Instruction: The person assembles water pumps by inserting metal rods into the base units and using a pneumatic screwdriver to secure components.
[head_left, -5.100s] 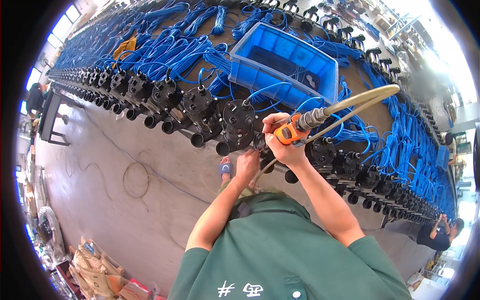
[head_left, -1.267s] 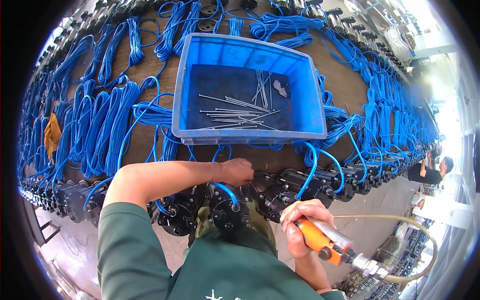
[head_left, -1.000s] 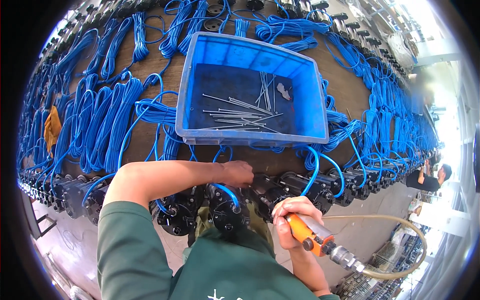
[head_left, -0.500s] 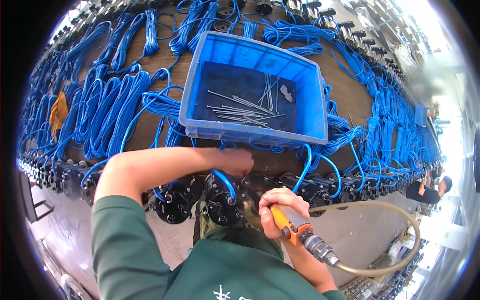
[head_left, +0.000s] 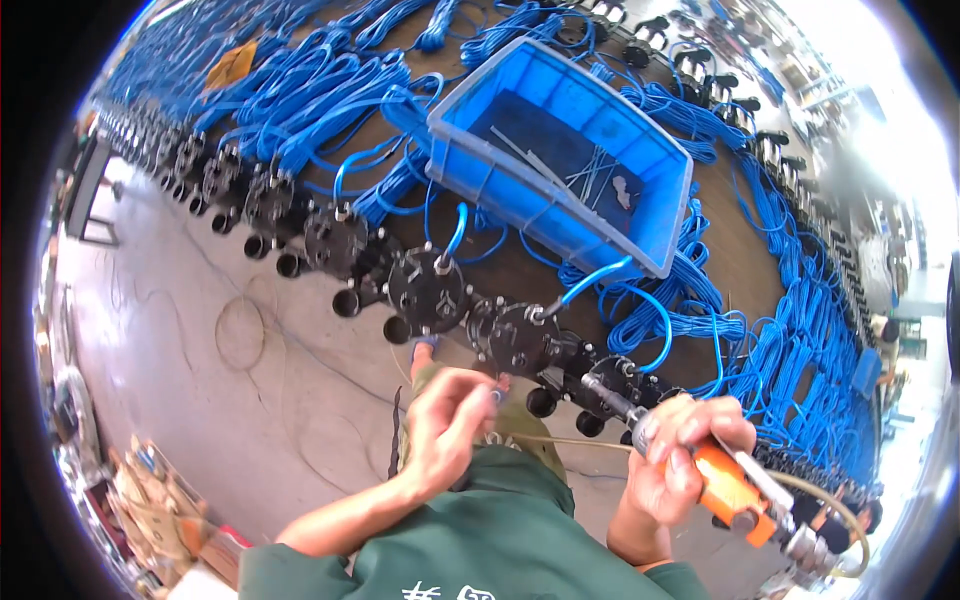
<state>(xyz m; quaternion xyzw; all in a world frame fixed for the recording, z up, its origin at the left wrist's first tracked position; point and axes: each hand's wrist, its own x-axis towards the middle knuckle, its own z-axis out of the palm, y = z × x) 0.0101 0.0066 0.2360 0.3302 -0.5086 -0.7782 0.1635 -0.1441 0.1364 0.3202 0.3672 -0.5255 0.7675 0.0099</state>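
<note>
My right hand (head_left: 680,455) is wrapped round an orange pneumatic driver (head_left: 728,488) with a silver lever and a hose fitting at its rear. The driver's long metal tip (head_left: 608,397) points up and left, close to a black round pump-like unit (head_left: 612,378). My left hand (head_left: 448,425) is above my lap with its fingers curled in. A small shiny bit shows at its fingertips, too small to name. Beyond my left hand stand two more black units, one (head_left: 428,290) at left and one (head_left: 524,340) at right, each with a blue cable from its top.
A blue plastic bin (head_left: 560,215) holding long thin bolts (head_left: 530,155) sits on the brown table (head_left: 490,255). Coiled blue cables (head_left: 330,100) cover much of the table. A row of black units lines its near edge. The hose (head_left: 580,441) runs behind my right hand.
My left hand has come back from the table side to near my lap. My right hand has turned the driver, whose tip now points away from me. The view has shifted and turned.
</note>
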